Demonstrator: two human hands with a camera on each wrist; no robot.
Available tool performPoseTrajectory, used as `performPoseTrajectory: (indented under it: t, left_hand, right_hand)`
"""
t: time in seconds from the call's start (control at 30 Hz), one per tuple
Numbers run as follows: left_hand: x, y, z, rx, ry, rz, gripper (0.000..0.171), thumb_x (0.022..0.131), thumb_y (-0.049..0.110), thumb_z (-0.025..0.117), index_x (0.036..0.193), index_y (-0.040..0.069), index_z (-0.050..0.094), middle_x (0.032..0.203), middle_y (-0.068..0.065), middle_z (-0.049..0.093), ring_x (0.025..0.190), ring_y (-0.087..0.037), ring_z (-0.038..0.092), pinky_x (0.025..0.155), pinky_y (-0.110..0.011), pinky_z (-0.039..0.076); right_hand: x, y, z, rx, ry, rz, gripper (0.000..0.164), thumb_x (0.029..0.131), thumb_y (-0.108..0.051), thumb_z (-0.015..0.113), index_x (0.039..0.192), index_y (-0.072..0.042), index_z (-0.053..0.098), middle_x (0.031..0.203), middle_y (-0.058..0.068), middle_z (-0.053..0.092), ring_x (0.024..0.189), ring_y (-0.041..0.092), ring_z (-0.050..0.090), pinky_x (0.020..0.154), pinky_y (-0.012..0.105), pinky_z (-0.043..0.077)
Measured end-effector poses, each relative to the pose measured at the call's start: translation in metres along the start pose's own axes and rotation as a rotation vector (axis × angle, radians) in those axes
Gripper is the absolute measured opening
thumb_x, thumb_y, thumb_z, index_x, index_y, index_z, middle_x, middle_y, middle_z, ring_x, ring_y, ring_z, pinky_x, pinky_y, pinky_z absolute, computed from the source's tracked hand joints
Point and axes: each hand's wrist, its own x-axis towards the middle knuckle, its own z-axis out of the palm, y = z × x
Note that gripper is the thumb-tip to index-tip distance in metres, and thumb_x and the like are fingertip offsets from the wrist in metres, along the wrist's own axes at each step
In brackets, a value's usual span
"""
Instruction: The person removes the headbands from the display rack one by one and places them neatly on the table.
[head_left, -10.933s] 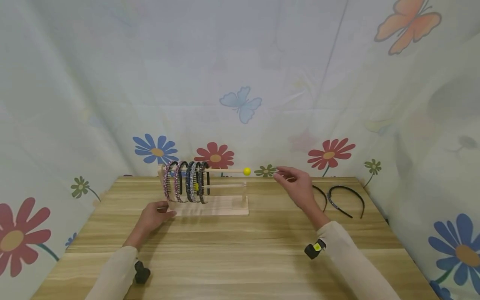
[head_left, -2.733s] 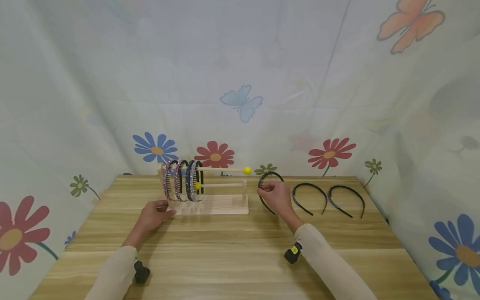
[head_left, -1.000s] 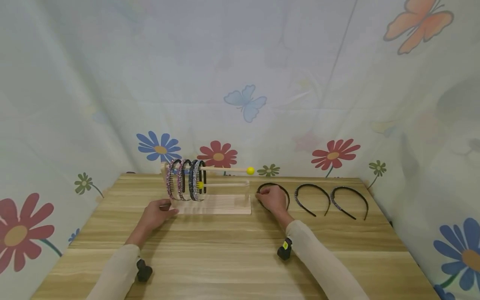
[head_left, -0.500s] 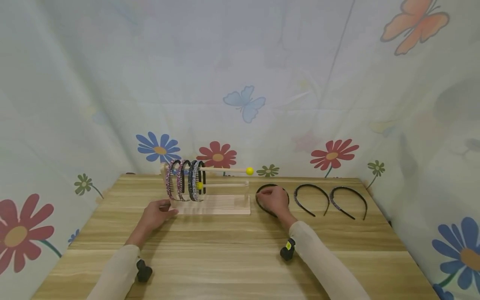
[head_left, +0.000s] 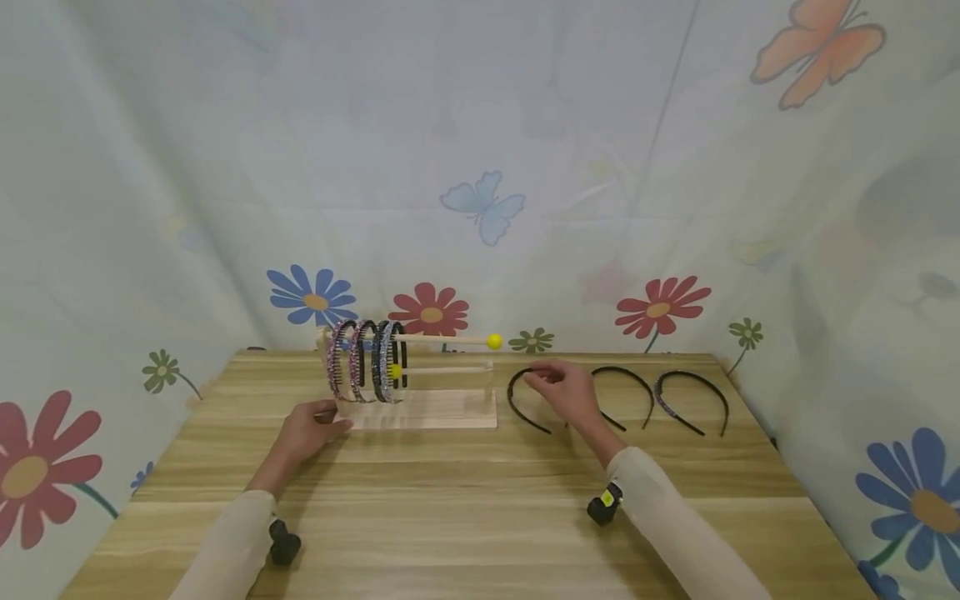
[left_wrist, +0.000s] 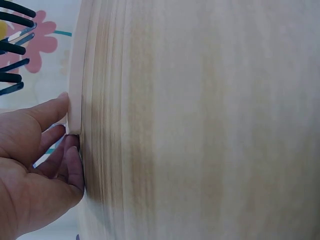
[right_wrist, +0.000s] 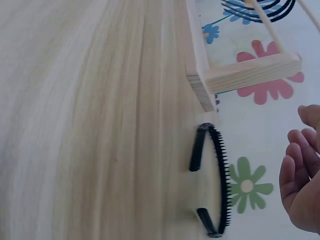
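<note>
In the head view my left hand [head_left: 306, 429] holds the left end of the wooden stand's base [head_left: 442, 410]. The left wrist view shows the thumb against the base's edge and the fingers curled at its end. Several glittery toothed headbands hang on the stand's upper rod [head_left: 450, 339], among them a pink one [head_left: 333, 367] and a silver one [head_left: 386, 362]. To the stand's right, a black headband [right_wrist: 223, 175] lies on the table. My right hand [head_left: 570, 392] is above it, loosely bent and holding nothing; the right wrist view shows a gap between them.
Two more headbands lie further right on the table, a middle one [head_left: 643, 385] and a glittery one [head_left: 663, 403]. A yellow ball [head_left: 494, 342] caps the upper rod; another yellow ball [head_left: 396, 372] is on the lower rod. A flowered cloth [head_left: 480, 275] hangs behind the table.
Since the oldest frame, the rightmost headband has come off the rod and onto the table beside the others. In the last half second my right hand has let go and moved slightly up and right.
</note>
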Motion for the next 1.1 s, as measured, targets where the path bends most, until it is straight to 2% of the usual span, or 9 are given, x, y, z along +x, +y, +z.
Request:
performPoseTrajectory:
  t: [0.27, 0.5, 0.77, 1.1]
  left_hand:
    - [0.002, -0.002, 0.001, 0.006, 0.002, 0.005, 0.056, 0.095, 0.024, 0.075, 0.136, -0.01, 0.058, 0.136, -0.032, 0.059, 0.121, -0.048, 0.061, 0.097, -0.055, 0.054]
    - [0.0, -0.001, 0.0, 0.006, -0.004, 0.001, 0.056, 0.096, 0.025, 0.074, 0.137, -0.01, 0.058, 0.137, -0.032, 0.059, 0.122, -0.048, 0.061, 0.097, -0.055, 0.054]
    - [0.001, -0.002, 0.002, -0.002, -0.004, -0.004, 0.056, 0.096, 0.025, 0.075, 0.137, -0.009, 0.058, 0.138, -0.031, 0.059, 0.122, -0.047, 0.061, 0.098, -0.055, 0.054]
    - [0.003, -0.004, 0.001, -0.005, -0.004, -0.01, 0.057, 0.096, 0.025, 0.075, 0.138, -0.01, 0.058, 0.138, -0.031, 0.058, 0.123, -0.047, 0.06, 0.098, -0.055, 0.054]
  right_hand:
    - [-0.006, -0.012, -0.012, 0.029, -0.012, -0.123, 0.03, 0.093, -0.03, 0.078, 0.118, -0.015, 0.077, 0.099, 0.001, 0.077, 0.087, 0.018, 0.071, 0.073, 0.027, 0.058]
    - [-0.011, -0.038, -0.006, 0.095, -0.043, -0.167, 0.031, 0.092, -0.031, 0.079, 0.12, -0.017, 0.077, 0.104, 0.0, 0.077, 0.092, 0.015, 0.071, 0.079, 0.028, 0.059]
    - [-0.011, -0.065, 0.016, 0.133, -0.069, -0.2, 0.031, 0.092, -0.03, 0.079, 0.118, -0.015, 0.077, 0.101, 0.0, 0.077, 0.088, 0.013, 0.071, 0.077, 0.027, 0.059]
    - [-0.008, -0.091, 0.053, 0.193, -0.154, -0.272, 0.033, 0.092, -0.031, 0.078, 0.122, -0.016, 0.076, 0.106, -0.002, 0.077, 0.092, 0.011, 0.071, 0.08, 0.032, 0.061]
